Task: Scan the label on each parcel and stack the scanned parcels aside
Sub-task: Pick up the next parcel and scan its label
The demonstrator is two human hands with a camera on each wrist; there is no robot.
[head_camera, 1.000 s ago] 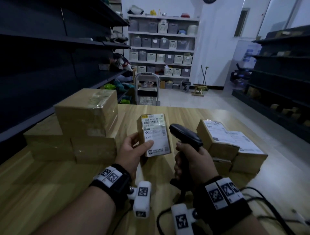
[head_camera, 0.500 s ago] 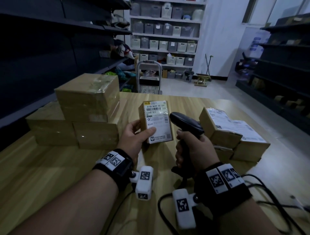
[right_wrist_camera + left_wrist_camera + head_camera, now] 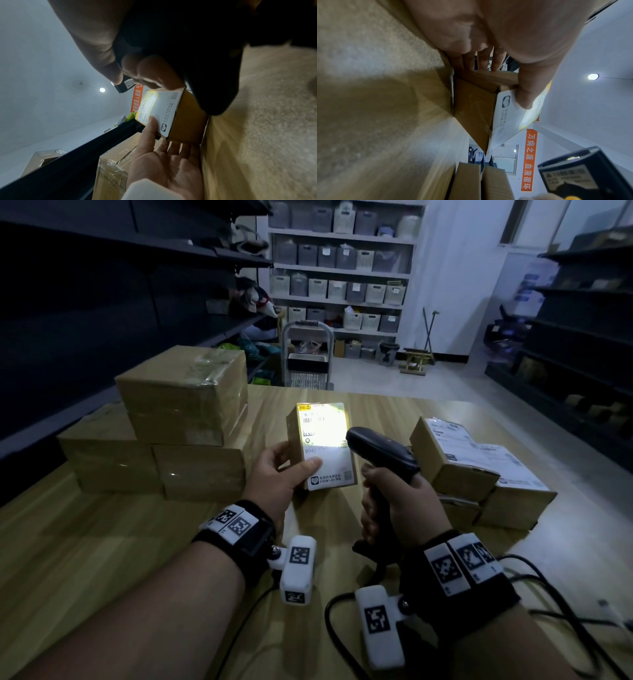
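My left hand (image 3: 274,474) holds a small brown parcel (image 3: 322,446) upright on the wooden table (image 3: 102,559), thumb on its white label, fingers behind. The same parcel (image 3: 476,108) shows in the left wrist view, and the parcel (image 3: 171,115) shows again in the right wrist view. My right hand (image 3: 397,501) grips a black handheld scanner (image 3: 380,450), whose head points at the label from the right. A bright patch of light lies on the label's upper half. The scanner (image 3: 583,174) appears at the lower right of the left wrist view.
Three taped brown boxes (image 3: 178,419) are stacked at the left of the table. Labelled parcels (image 3: 479,467) lie piled at the right. Black cables (image 3: 548,628) trail over the table's near right. Dark shelving stands on both sides, and a folded trolley (image 3: 306,354) stands beyond the table.
A bright light now falls on the label's upper half; before it was unlit. Both hands, the parcel and the scanner have stayed almost in place.
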